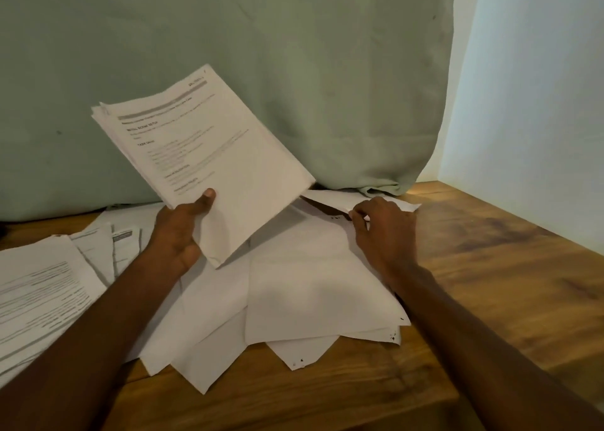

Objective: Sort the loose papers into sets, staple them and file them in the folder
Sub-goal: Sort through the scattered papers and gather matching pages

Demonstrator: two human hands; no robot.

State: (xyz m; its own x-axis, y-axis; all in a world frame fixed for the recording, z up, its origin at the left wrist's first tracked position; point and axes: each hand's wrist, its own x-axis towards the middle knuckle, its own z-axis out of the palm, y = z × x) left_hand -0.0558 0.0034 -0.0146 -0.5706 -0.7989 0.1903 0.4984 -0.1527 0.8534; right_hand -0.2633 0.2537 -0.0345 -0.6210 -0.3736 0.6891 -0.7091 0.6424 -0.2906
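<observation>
Held set: A person's left hand (183, 231) grips a stack of printed pages (202, 156) by its near edge, thumb on top, fingers curled underneath, lifting it clear of the wooden table (490, 267).
Orientation: The stack tilts, printed face toward the camera; its long axis runs from the gripped lower edge up and away, with the header edge highest, and the text lines slope upward to the right.
Writing: A grey header bar crosses the top of the front sheet. Bold headings below it are blurred; one seems to read "TASK DATA", the rest cannot be made out.
Right hand: The right hand (382, 231) rests on the face-down sheets (310, 286), fingertips pinching the far corner of a sheet (353, 201) that lifts slightly off the pile.
Loose pile: Blank-side-up sheets fan across the middle of the table, corners pointing toward the camera, several with small dark marks at the corners.
Left stack: More printed pages (42, 286) lie overlapped at the left edge, text unreadable.
Backdrop: A pale green cloth (294, 71) hangs behind the table, its hem touching the tabletop; a white wall (539, 103) stands on the right.
</observation>
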